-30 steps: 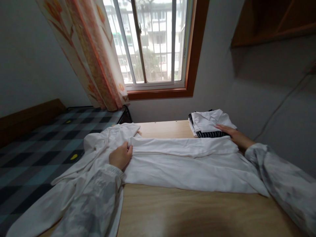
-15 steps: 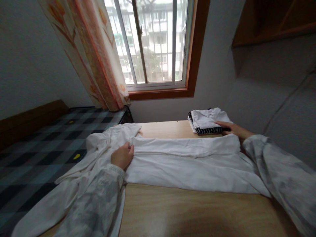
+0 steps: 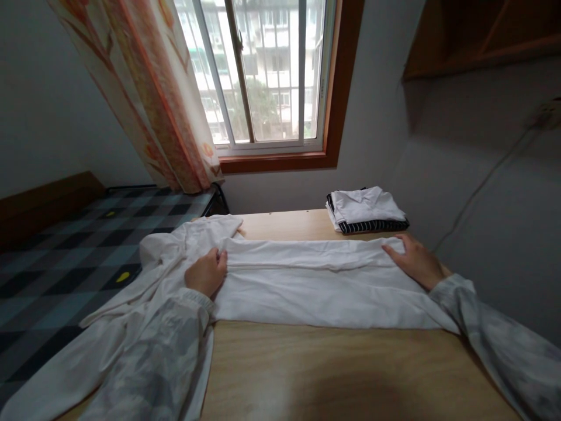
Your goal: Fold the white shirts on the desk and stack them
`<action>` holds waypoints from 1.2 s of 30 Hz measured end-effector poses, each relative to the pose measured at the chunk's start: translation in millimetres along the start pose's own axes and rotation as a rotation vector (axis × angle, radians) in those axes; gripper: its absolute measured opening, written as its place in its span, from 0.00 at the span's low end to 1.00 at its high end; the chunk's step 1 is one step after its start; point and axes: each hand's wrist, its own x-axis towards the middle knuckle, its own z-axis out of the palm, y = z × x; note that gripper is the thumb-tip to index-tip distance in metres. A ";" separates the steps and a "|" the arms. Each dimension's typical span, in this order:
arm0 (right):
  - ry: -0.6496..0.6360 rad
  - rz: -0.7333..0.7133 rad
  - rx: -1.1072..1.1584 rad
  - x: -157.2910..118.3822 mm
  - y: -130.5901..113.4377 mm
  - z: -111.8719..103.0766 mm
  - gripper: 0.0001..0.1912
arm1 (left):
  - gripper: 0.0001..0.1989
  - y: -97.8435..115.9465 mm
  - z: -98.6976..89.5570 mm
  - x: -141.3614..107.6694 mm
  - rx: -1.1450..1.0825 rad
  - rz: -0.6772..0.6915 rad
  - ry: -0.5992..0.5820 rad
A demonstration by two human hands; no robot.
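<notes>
Across the wooden table lies a white shirt (image 3: 324, 295), its long side folded over in a strip along the far edge. Its bunched upper part and a long sleeve spread leftward over the table's side. My left hand (image 3: 207, 273) is closed on the cloth at the left end of the folded strip. At the strip's right end, my right hand (image 3: 414, 260) grips the cloth, thumb on the near side and fingers over the far edge; some fingertips are hidden.
A stack of folded clothes (image 3: 368, 210), white and black-striped, sits at the table's back right. To the left is a bed with a checked cover (image 3: 109, 245). Beyond stand a window (image 3: 263, 76) and a flowered curtain (image 3: 162, 99). A cable (image 3: 482, 175) hangs on the right wall.
My right hand has moved from beside the clothes stack down onto the strip's right end, drawing it in slightly. The left hand keeps its hold. The whole view has shifted a little.
</notes>
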 end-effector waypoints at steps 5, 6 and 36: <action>-0.026 0.009 -0.045 27.4 -6.0 11.7 0.22 | 0.24 1.4 -0.5 0.9 -0.012 -0.036 0.038; -0.031 0.000 -0.054 33.4 -9.1 12.9 0.22 | 0.24 1.9 -0.3 1.1 -0.013 -0.041 0.041; -0.308 -0.315 -0.012 -0.7 -50.5 33.5 0.41 | 0.42 164.6 37.8 -47.8 -0.273 0.983 -0.104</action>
